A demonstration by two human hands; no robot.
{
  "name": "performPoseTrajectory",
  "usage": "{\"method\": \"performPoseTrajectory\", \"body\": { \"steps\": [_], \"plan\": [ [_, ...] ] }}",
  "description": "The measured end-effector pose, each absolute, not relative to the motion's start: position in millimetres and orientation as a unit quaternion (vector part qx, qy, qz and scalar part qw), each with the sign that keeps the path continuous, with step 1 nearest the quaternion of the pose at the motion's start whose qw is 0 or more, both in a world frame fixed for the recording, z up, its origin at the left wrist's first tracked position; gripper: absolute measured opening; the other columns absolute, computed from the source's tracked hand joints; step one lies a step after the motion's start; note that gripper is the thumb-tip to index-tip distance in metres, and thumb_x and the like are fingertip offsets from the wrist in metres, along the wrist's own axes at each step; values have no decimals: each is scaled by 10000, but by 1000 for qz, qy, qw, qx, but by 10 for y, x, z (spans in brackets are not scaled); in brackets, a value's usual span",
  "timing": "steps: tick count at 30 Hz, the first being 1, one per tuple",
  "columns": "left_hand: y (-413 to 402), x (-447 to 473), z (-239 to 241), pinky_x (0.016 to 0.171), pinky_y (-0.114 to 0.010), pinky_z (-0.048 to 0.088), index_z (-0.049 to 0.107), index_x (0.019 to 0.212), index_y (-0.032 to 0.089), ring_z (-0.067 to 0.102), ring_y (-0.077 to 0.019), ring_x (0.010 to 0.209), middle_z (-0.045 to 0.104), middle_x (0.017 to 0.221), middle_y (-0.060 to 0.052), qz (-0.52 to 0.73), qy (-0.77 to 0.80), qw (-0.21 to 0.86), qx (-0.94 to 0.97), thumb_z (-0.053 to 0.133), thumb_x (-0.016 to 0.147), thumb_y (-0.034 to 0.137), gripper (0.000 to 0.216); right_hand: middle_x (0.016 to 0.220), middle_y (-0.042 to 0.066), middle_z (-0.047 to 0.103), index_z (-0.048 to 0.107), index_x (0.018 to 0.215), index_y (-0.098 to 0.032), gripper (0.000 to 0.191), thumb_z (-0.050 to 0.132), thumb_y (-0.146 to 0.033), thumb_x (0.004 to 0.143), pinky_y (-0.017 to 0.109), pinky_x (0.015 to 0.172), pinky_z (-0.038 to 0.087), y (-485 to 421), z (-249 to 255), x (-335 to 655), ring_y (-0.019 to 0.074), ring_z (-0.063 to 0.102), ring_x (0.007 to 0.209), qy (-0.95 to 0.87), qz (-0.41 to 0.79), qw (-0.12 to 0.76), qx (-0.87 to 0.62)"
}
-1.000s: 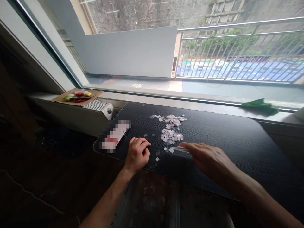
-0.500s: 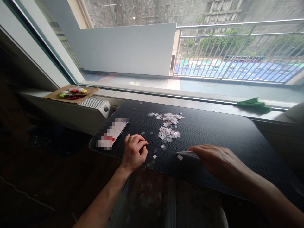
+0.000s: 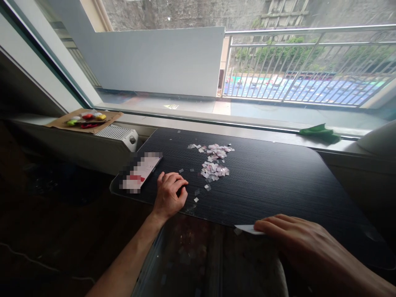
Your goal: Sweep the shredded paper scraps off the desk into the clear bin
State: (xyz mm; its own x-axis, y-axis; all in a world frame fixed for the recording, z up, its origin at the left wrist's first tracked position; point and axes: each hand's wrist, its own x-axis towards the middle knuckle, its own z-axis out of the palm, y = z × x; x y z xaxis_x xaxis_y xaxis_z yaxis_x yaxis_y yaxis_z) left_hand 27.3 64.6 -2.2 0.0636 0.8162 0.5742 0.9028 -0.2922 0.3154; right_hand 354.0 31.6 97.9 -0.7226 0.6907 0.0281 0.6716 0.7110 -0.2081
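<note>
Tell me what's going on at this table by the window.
A person's right hand is holding a flat white piece by the near edge of a dark table, with a small pale scrap just below its tip. The left hand is loosely curled at the table's edge, near a blurred-out flat object, with nothing visible in its grip. Farther in, small pale squares lie heaped mid-table, with a few scattered around.

My single head camera looks forward and down over the nearby tabletop [image 3: 272, 177], window [image 3: 173, 62] at twelve o'clock.
</note>
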Motion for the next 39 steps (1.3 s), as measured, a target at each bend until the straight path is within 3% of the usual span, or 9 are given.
{"method": "performPoseTrajectory", "body": {
  "steps": [8, 12, 22, 29, 39],
  "plan": [
    [633, 260, -12, 1113, -564, 281, 690, 847, 224, 613, -255, 1033, 682, 888, -32, -364, -565, 56, -739, 554, 823, 139, 162, 974, 18, 794, 664, 1111, -280, 487, 386, 12, 837, 264, 659, 522, 346, 925, 3555, 177, 748, 821, -917, 59, 117, -376],
    [614, 257, 11, 1127, -548, 270, 718, 866, 246, 602, -244, 1058, 677, 883, -21, -373, -529, 35, -761, 546, 827, 137, 208, 962, 70, 808, 624, 1188, -195, 371, 388, -86, 924, 294, 606, 534, 615, 773, 3335, 232, 775, 780, -905, 32, 173, -388],
    [622, 240, -22, 1129, -555, 279, 733, 865, 249, 589, -251, 1094, 672, 916, -27, -357, -532, -1, -768, 569, 806, 180, 187, 932, 74, 820, 644, 1279, -247, 462, 509, -94, 865, 303, 582, 475, 936, 851, 2832, 292, 780, 767, -890, 57, 58, -448],
    [621, 248, -18, 1128, -561, 278, 722, 852, 240, 594, -248, 1082, 667, 903, -30, -349, -537, -3, -768, 562, 812, 185, 174, 1024, 95, 808, 614, 1333, -240, 474, 477, -119, 895, 324, 628, 482, 955, 821, 2798, 304, 774, 832, -882, 58, 50, -465],
    [619, 266, 2, 1116, -551, 308, 715, 875, 225, 621, -221, 969, 660, 927, -33, -337, -538, -3, -773, 555, 817, 178, 176, 982, 95, 806, 606, 1349, -235, 499, 458, -124, 886, 340, 636, 500, 998, 802, 2756, 308, 762, 835, -871, 62, 49, -486]
  ]
}}
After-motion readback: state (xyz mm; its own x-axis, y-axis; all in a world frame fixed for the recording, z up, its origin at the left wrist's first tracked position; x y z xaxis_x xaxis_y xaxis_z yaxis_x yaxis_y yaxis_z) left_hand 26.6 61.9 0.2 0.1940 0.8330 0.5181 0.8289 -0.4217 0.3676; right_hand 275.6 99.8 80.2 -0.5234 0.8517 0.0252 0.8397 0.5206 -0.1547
